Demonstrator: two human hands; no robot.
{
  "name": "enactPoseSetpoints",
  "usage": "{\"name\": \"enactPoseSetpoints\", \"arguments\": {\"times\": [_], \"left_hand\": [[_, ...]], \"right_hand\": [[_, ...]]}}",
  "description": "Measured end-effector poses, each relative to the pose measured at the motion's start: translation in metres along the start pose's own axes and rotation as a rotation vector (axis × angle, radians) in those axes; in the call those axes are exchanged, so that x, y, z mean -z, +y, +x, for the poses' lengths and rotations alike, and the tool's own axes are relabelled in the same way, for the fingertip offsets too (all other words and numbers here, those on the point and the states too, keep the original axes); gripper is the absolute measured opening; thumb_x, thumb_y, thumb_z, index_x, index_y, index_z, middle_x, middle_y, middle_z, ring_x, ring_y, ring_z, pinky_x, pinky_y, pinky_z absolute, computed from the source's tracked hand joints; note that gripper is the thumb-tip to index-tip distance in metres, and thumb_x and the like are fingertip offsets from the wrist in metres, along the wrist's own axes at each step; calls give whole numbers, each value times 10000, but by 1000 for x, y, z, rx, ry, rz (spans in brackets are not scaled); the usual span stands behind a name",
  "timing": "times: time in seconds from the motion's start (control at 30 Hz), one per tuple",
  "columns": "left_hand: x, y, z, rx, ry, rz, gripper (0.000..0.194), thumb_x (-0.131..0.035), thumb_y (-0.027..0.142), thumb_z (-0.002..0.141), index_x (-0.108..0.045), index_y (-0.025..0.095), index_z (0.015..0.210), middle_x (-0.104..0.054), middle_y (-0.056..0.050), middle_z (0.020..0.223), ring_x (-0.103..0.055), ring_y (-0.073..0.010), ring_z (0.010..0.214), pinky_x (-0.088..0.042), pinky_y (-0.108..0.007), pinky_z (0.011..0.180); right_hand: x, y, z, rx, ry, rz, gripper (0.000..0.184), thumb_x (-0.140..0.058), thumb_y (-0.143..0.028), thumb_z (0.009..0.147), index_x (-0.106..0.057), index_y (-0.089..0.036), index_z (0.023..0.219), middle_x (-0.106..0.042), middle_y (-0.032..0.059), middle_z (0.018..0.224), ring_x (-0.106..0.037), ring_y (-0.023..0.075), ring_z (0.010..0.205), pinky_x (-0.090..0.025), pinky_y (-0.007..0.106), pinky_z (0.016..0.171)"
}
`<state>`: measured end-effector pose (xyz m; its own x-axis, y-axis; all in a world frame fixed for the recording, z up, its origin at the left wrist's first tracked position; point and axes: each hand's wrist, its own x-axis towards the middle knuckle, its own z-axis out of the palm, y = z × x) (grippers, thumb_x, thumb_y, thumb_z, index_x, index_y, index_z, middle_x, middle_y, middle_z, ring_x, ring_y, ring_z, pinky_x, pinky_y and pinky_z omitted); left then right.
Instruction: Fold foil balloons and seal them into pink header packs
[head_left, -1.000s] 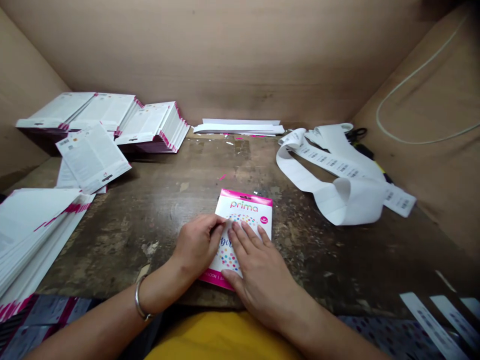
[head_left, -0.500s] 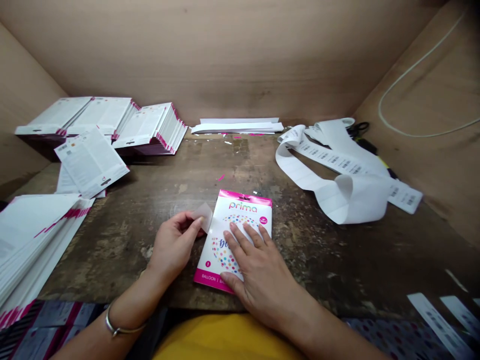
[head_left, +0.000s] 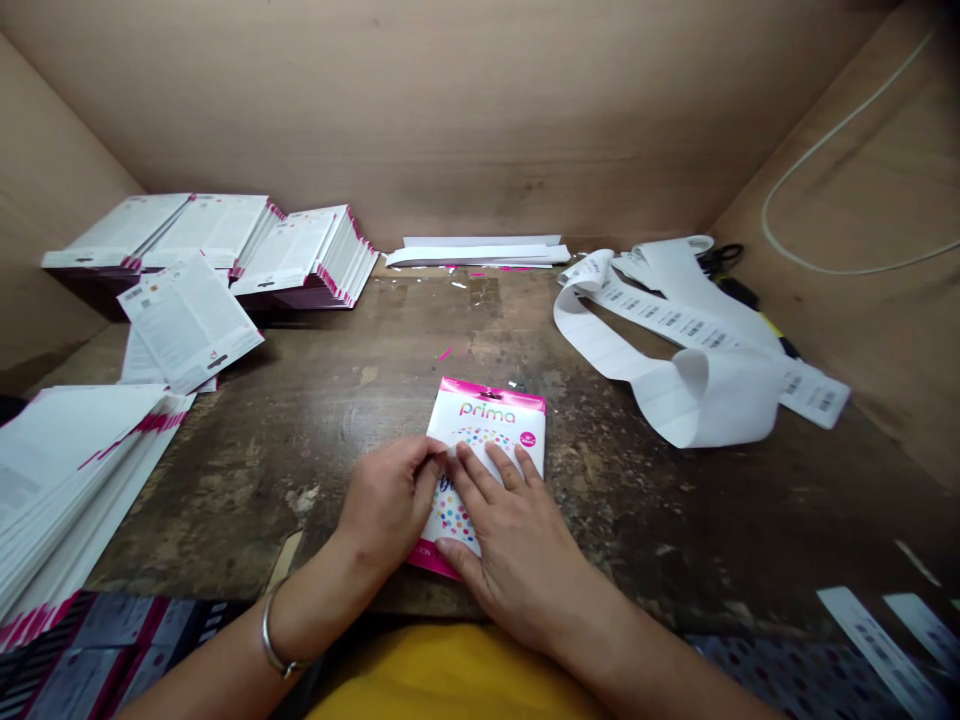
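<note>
Pink-edged Prima balloon pack (head_left: 487, 415) — R hand (head_left: 517, 560) flat, L hand (head_left: 390, 500) touching

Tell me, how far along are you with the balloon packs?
It's hard to be sure, but the stacks of packs at the far left look finished. In hand is one Prima balloon pack: the right hand presses it flat while the left hand works at its front. Left to use: the strip of barcode labels shows many more.
</note>
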<state>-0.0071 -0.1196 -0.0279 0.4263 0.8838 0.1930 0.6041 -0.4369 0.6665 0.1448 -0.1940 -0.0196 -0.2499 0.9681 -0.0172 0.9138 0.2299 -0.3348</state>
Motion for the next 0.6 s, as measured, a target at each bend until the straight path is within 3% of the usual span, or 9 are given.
{"name": "enactPoseSetpoints", "arguments": {"times": [0.17, 0.33, 0.47, 0.6], "left_hand": [[8, -2, 10, -223, -147, 249, 169, -467, 208, 892, -632, 175, 889, -635, -49, 809, -585, -182, 769, -440, -288, 712], [16, 3, 17, -277, -274, 392, 180, -463, 213, 898, -603, 177, 790, -598, -30, 741, -564, -166, 678, -427, -271, 640], [10, 7, 11, -279, -267, 493, 156, -463, 180, 889, -588, 171, 795, -598, -38, 759, -570, -188, 689, -446, -295, 636], [2, 8, 0, -279, -228, 519, 124, -509, 143, 862, -601, 155, 943, -613, -52, 825, -588, -205, 738, -482, -319, 677]], "right_hand": [[3, -1, 2, 19, -5, -9, 652, -392, -532, 891, -365, -127, 1401, -385, 134, 1440, -248, 332, 1352, -75, 515, 1132], [5, -2, 2, 13, 7, -5, 673, -436, -527, 874, -369, -105, 1394, -397, 150, 1428, -265, 338, 1343, -79, 515, 1135], [6, -3, 2, 3, 15, 15, 641, -486, -500, 858, -410, -118, 1368, -451, 141, 1387, -288, 332, 1332, -95, 504, 1140], [4, -3, 2, 7, 27, 39, 633, -512, -462, 847, -432, -79, 1345, -469, 163, 1363, -283, 332, 1334, -103, 484, 1146]]}}
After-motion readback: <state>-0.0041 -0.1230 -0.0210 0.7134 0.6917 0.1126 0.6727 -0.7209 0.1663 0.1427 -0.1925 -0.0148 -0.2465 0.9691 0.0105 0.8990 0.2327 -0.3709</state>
